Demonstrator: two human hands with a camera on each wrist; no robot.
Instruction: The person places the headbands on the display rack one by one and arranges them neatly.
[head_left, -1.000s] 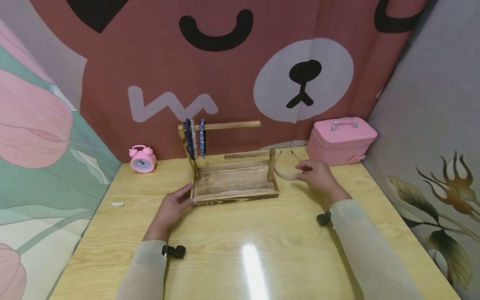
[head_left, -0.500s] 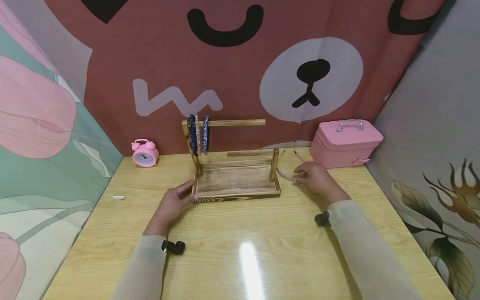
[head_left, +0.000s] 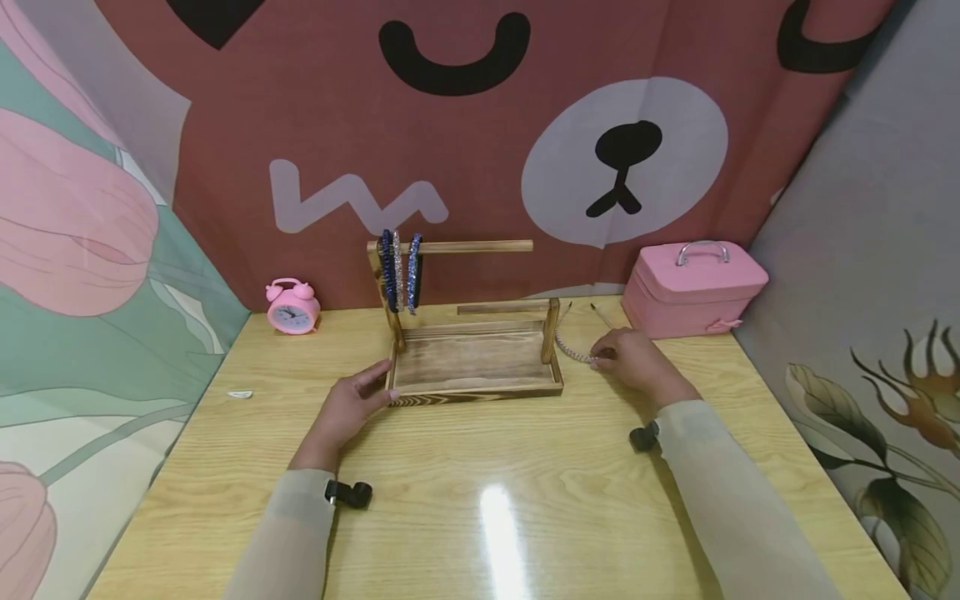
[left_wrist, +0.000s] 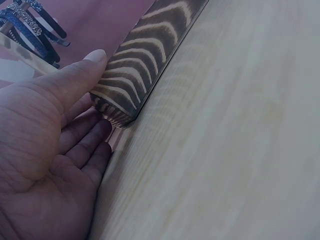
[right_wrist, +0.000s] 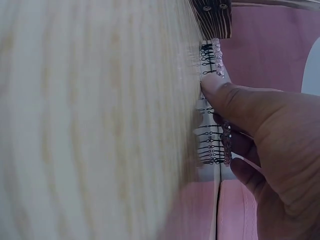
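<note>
A beaded headband [head_left: 573, 353] in pale pink tones lies on the table just right of the wooden stand [head_left: 480, 393]. My right hand [head_left: 636, 363] pinches its curved band; in the right wrist view the thumb is over the row of dark teeth on the headband [right_wrist: 227, 145]. At the stand's front left corner, my left hand [head_left: 351, 410] holds the tray rim, thumb at the striped front and fingers against the side. Three glittery headbands [head_left: 399, 271], two blue and one silvery, hang at the left end of the stand's upper bar [head_left: 476, 247].
A pink alarm clock [head_left: 292, 308] stands at the back left, with a small white hair clip [head_left: 240, 394] nearer. The pink case [head_left: 693, 292] sits behind my right hand. A lower bar [head_left: 502, 307] juts left from the stand's right post [head_left: 551, 331].
The head view has shifted slightly. Both hands keep nearly the same places, the left at the stand's corner and the right at the beaded headband.
</note>
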